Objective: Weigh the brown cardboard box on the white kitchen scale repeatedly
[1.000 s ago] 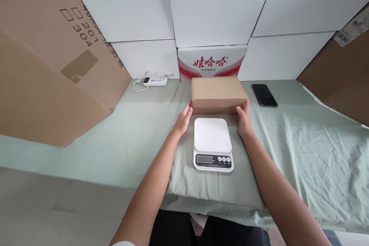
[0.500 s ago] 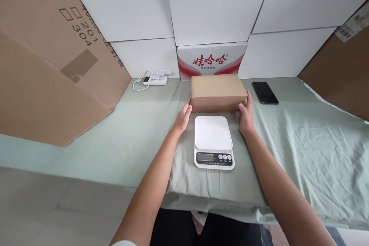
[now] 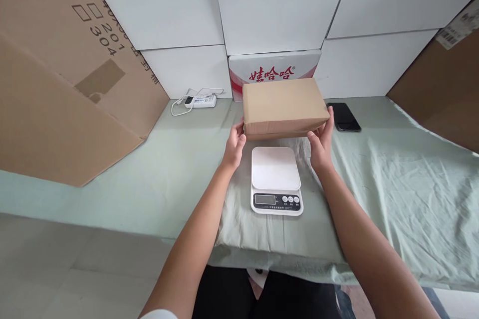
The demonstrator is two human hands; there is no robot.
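Observation:
Between my two hands I hold a brown cardboard box, raised off the cloth and slightly tilted. My left hand grips its left end, thumb at the near corner and fingers partly hidden behind it. At the right end, my right hand has its thumb in front and its fingers along the side and under the edge. A white kitchen scale lies just in front of the box, nearer to me. Its platform carries nothing, and its display looks blank.
A dark phone lies to the right of the box. Back left is a white power bank with a cable. White boxes wall off the back. Large cartons stand at left and right. Green cloth covers the table.
Both hands have lifted the cardboard box off the cloth, and it now hides more of the printed white carton behind. The scale and phone stay where they were; the view shifted slightly.

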